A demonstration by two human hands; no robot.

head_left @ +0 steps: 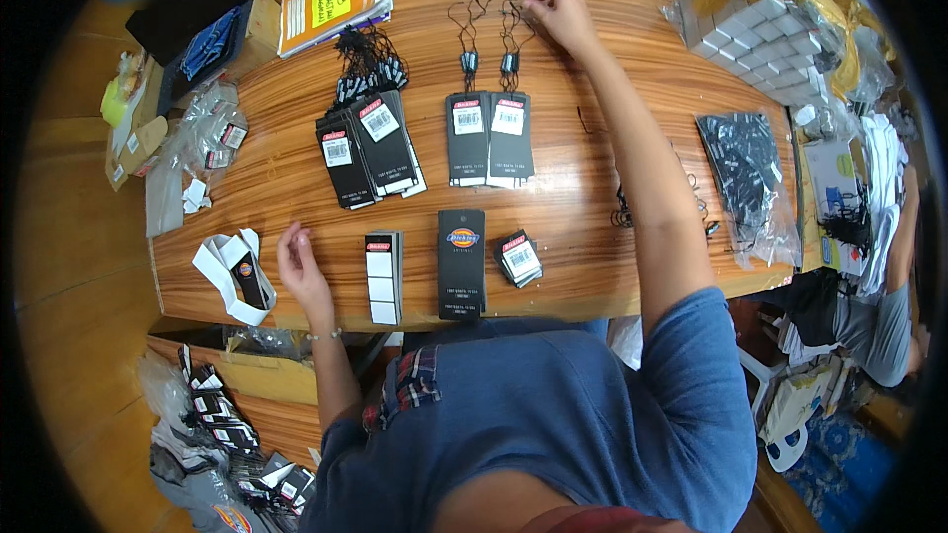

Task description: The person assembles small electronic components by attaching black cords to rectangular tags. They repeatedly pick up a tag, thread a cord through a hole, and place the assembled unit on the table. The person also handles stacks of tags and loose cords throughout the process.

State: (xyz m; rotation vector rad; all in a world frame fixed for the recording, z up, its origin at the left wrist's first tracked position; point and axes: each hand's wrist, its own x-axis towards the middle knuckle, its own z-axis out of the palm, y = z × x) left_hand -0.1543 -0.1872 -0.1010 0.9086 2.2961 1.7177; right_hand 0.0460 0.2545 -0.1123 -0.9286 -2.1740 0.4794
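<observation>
Cords [513,32] touch the right hand [561,16] — nearly closed, grip unclear — toward the tabletop's [578,227] far edge; left hand [303,262] half-open, empty, near edge.

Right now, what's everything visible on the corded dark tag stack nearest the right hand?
The dark tag stack looks like rectangular card. A white barcode sticker with a red strip sits near its top; small pale print lies lower. Black cords extend from the top through bluish-grey pieces toward the right hand; contact is unclear. It lies flat on the wood-grain table, close beside a similar stack.
</observation>
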